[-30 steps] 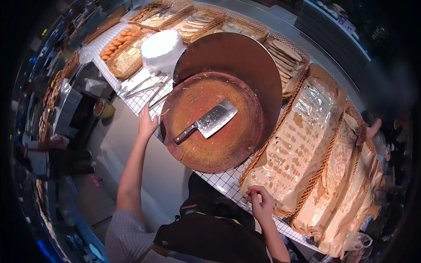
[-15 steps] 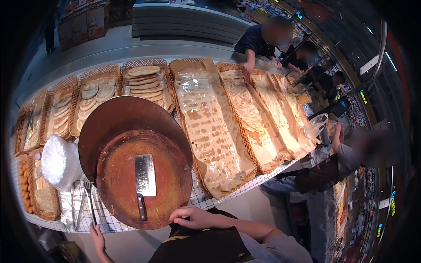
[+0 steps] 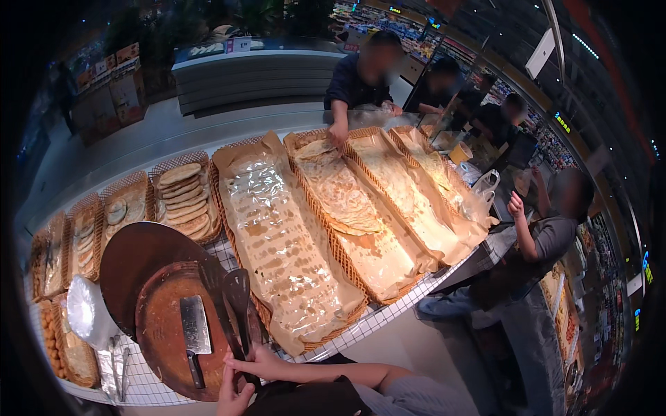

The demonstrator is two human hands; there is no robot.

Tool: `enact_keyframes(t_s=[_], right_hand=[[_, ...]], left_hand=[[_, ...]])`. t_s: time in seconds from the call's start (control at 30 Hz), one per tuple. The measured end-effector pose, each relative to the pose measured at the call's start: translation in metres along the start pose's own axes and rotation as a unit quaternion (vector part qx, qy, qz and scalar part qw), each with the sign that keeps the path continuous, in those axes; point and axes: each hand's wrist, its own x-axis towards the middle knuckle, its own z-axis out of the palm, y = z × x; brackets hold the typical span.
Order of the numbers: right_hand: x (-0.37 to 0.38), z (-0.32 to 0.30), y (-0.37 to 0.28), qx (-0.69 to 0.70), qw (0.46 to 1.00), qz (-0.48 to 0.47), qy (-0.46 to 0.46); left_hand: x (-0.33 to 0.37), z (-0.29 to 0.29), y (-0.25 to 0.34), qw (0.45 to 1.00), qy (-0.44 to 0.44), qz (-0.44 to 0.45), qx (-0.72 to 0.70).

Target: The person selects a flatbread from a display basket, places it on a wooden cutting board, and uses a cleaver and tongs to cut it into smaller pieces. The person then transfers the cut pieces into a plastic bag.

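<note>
Dark tongs (image 3: pixel 239 298) stand up over the right edge of the round wooden chopping board (image 3: pixel 156 347), their paddle-shaped end pointing away from me. My right hand (image 3: pixel 262 364) is closed around their lower part. Close beside it, my left hand (image 3: pixel 236 394) has its fingers closed at the handle end. A cleaver (image 3: pixel 195 326) with a black handle lies flat on the board, untouched. Behind the board rises a curved brown guard (image 3: pixel 139 256).
Paper-lined wicker baskets (image 3: pixel 277 236) cover the counter, several holding flatbreads (image 3: pixel 184 191). White plastic bags (image 3: pixel 90 312) stand left of the board. Across the counter, a person (image 3: pixel 361 76) reaches into a basket. Another person (image 3: pixel 555 229) stands at the right.
The tongs have come from the board's left side to its right, and my right hand now grips them too. My left hand has moved right. The view has shifted.
</note>
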Motion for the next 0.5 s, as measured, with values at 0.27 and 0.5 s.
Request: enact_keyframes(t_s=[0.27,0.5], right_hand=[[-0.095,-0.297,-0.082,-0.268,0.882,-0.052,0.383],[-0.182,-0.448,-0.148,-0.533,0.699,0.251,0.406]], left_hand=[[0.069,-0.031,-0.155,0.836,0.398,-0.083,0.368],[0.103,-0.056,-0.190,0.779,0.445,-0.213,0.386]])
